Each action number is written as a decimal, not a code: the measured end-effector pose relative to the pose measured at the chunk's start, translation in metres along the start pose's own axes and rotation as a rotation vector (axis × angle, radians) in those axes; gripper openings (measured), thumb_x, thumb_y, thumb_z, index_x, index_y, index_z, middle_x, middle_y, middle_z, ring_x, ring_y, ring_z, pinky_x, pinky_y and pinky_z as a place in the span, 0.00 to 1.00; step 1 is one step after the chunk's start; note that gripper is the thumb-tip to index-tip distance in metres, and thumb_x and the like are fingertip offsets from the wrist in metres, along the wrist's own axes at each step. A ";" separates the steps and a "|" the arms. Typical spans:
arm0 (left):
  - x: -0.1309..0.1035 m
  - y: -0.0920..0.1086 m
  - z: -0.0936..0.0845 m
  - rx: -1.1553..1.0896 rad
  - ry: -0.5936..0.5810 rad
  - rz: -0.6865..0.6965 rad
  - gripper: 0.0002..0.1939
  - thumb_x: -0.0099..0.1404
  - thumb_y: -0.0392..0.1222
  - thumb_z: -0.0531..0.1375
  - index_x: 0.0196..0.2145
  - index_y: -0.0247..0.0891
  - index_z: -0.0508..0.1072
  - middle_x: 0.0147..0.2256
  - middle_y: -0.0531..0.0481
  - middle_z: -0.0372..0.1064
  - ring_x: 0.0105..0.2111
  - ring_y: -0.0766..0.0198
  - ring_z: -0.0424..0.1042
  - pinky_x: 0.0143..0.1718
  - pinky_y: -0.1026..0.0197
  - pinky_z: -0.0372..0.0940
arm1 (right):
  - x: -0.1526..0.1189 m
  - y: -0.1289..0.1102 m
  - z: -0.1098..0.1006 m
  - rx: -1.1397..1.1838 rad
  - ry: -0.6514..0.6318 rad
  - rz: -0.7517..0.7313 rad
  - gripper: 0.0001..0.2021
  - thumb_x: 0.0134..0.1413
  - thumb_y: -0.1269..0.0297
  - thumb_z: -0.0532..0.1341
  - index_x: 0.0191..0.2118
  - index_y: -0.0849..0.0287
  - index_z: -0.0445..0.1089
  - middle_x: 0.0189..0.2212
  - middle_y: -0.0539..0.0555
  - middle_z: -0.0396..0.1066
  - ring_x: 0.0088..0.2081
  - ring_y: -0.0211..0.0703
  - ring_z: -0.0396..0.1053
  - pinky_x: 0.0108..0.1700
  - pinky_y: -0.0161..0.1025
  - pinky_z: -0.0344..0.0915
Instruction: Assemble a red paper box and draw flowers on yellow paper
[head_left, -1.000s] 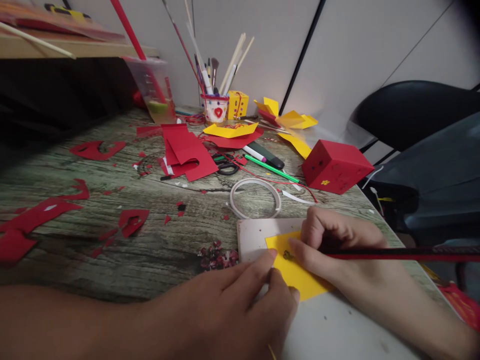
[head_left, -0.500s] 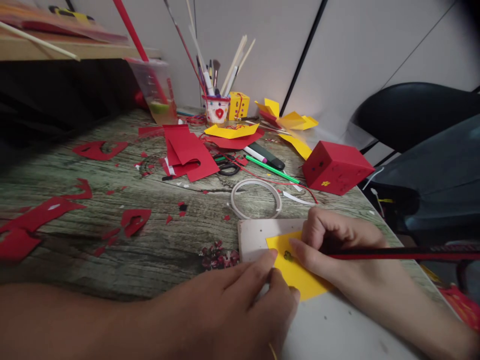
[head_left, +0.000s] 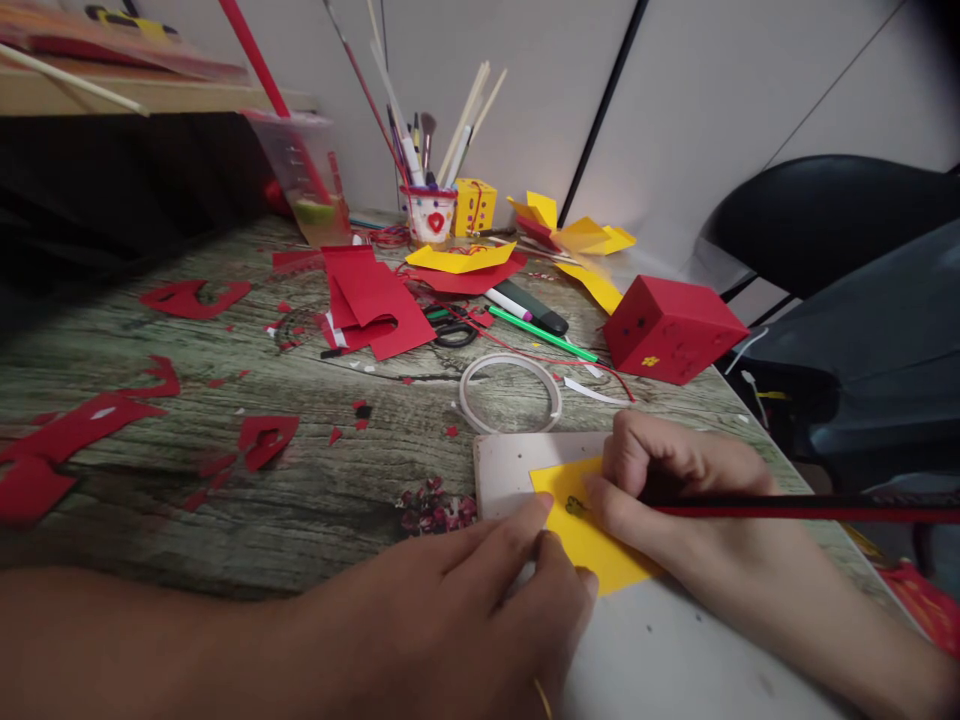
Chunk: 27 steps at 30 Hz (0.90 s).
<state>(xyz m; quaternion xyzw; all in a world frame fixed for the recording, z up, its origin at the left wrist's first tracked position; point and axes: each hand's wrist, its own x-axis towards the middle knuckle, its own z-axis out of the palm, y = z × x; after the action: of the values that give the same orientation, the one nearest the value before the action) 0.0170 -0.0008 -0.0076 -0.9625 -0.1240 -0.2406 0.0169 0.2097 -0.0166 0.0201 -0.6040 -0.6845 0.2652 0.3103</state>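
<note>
A yellow paper piece (head_left: 600,545) lies on a white board (head_left: 637,650) at the lower centre, with a small dark drawn shape near its upper part. My left hand (head_left: 502,600) grips the paper's left and lower edge between thumb and fingers. My right hand (head_left: 660,480) is closed round a dark red and black pencil (head_left: 795,507) that points away to the right. Its thumb is beside the drawn shape, and the pencil's tip is hidden by the fingers.
Beyond the board lies a roll of white tape (head_left: 510,393). A red box (head_left: 671,330) stands behind at the right, near red sheets (head_left: 371,300), black-handled scissors (head_left: 454,328), a green pen (head_left: 541,334) and a brush cup (head_left: 430,215). A plastic cup (head_left: 304,180) holds a red straw.
The drawn shape on the yellow paper shows a little more to the left of my right thumb. The whole view has shifted slightly; both hands keep their hold.
</note>
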 end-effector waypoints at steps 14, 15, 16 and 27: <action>0.007 -0.007 -0.010 -0.041 -0.071 0.044 0.21 0.68 0.42 0.36 0.45 0.37 0.65 0.40 0.51 0.70 0.43 0.61 0.66 0.36 0.63 0.65 | 0.005 0.001 -0.003 0.184 0.036 0.086 0.13 0.42 0.76 0.58 0.18 0.58 0.52 0.16 0.43 0.54 0.19 0.30 0.49 0.18 0.29 0.47; 0.009 -0.011 -0.013 -0.044 -0.089 0.044 0.21 0.68 0.43 0.37 0.45 0.37 0.65 0.41 0.51 0.69 0.41 0.62 0.67 0.33 0.64 0.66 | 0.006 0.002 -0.003 0.194 0.026 0.097 0.13 0.42 0.76 0.58 0.18 0.58 0.52 0.16 0.43 0.54 0.19 0.30 0.49 0.18 0.29 0.47; 0.011 -0.015 -0.016 -0.046 -0.080 0.053 0.20 0.68 0.44 0.38 0.43 0.36 0.66 0.43 0.50 0.68 0.39 0.63 0.68 0.32 0.64 0.67 | 0.007 0.002 -0.004 0.203 0.017 0.097 0.13 0.43 0.75 0.58 0.18 0.58 0.51 0.16 0.43 0.53 0.19 0.30 0.48 0.18 0.29 0.46; 0.016 -0.020 -0.013 -0.099 -0.220 -0.020 0.17 0.64 0.48 0.49 0.46 0.35 0.64 0.43 0.44 0.65 0.45 0.55 0.62 0.42 0.54 0.64 | 0.007 -0.005 -0.007 0.267 0.131 0.025 0.14 0.50 0.68 0.57 0.20 0.57 0.51 0.16 0.42 0.51 0.19 0.31 0.45 0.18 0.29 0.45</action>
<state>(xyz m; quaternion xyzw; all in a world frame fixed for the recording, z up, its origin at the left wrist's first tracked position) 0.0200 0.0214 0.0112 -0.9814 -0.1229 -0.1395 -0.0470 0.2115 -0.0104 0.0293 -0.5818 -0.6137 0.3179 0.4287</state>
